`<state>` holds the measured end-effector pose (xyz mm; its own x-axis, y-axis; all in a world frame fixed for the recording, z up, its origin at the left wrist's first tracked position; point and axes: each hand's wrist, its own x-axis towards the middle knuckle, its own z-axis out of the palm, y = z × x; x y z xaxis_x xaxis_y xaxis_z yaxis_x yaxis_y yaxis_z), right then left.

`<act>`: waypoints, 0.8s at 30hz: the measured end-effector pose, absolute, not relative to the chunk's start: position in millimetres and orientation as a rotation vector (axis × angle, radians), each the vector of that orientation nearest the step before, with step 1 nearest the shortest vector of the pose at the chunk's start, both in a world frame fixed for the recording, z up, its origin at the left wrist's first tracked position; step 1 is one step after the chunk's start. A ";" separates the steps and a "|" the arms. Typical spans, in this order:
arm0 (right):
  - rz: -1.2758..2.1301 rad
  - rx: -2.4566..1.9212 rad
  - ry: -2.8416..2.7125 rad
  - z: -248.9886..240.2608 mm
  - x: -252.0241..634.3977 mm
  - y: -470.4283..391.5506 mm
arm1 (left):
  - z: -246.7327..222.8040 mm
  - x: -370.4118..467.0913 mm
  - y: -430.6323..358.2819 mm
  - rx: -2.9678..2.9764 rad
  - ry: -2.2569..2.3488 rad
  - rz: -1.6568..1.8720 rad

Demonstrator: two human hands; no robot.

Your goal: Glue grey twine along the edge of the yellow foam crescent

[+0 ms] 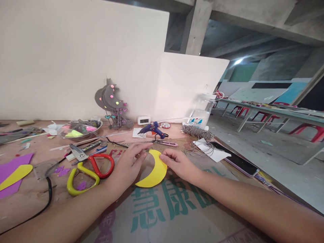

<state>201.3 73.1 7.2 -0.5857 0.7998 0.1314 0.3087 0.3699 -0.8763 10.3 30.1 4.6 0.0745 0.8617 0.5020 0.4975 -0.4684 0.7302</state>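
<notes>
My right hand pinches the outer edge of a yellow crescent moon cutout between thumb and fingers. At the crescent's upper left is my left hand, its fingers apart and partly bent, with no clear grip on anything. The cutout is over a printed cardboard sheet. Close to my left wrist lie scissors with one red and one yellow handle loop. A blue hot glue gun lies beyond my hands.
Grey crescent ornaments with coloured dots stand against the white board. A small digital clock, grey cord, a plastic jar and a phone line the back and right. Purple sheet lies left.
</notes>
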 end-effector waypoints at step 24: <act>1.191 -0.978 -2.079 12.4 199.9 69.7 | 10.2 13.5 27.8 1.811 1.464 1.277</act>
<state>199.9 69.7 12.4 -0.5864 0.8038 0.1000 0.3201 0.3434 -0.8830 13.5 27.8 10.2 -0.0082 0.9327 0.3606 0.4843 -0.3118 0.8175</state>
